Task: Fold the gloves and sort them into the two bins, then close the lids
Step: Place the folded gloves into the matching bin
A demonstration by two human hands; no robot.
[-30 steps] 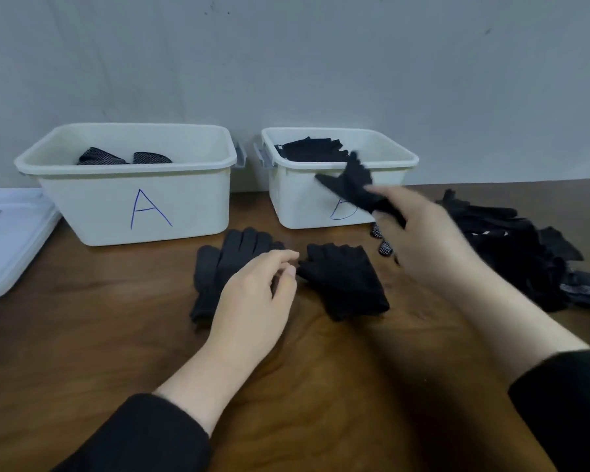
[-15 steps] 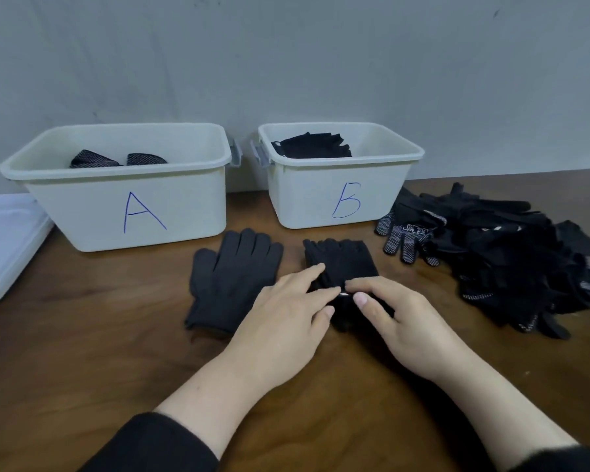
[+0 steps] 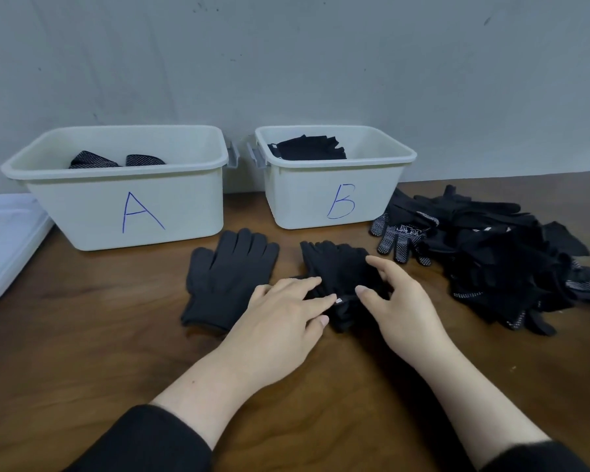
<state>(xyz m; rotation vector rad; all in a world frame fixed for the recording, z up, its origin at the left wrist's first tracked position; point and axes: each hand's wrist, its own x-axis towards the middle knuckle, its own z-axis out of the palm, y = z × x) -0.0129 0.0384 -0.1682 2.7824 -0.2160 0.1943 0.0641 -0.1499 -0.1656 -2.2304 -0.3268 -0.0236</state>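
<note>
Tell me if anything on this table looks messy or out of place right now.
Only the unsorted gloves: a loose tangled heap right of bin B. One plain glove lies flat before bin A; both hands work a bunched glove. Nothing is damaged or spilled.

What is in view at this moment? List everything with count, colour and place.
bin A: one, white, left rear of table, holds dotted black gloves
bin B: one, white, right of bin A, holds plain black gloves
flat glove: one, black, in front of bin A
bunched glove: one, black, under both hands
glove pile: many, black, right
lid: white, far left
table: brown wood
left hand: pressing the bunched glove
right hand: gripping it
</note>
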